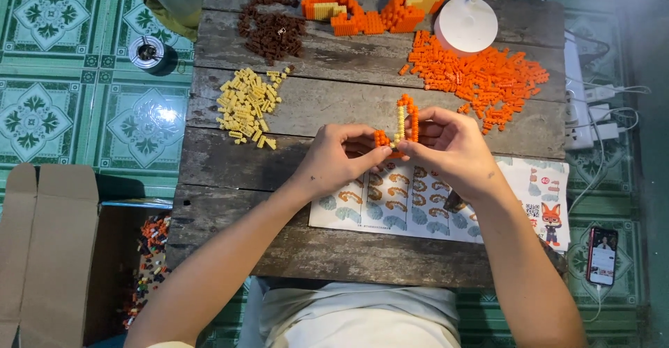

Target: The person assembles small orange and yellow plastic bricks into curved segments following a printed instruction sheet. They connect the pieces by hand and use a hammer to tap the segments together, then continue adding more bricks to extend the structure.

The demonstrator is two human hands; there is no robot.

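Weathered plank table [279, 236], both hands — left hand [334, 158], right hand [453, 149] — fingers clamped on small orange brick piece [407, 116], instruction sheet [516, 208] beneath

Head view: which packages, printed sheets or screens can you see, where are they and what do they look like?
Instruction sheet: flat on the table under both hands, white with rows of orange and teal pictures.
Cardboard box: floor at lower left, brown, flaps open, small bricks inside.
Phone: floor at lower right, red edge, screen lit.
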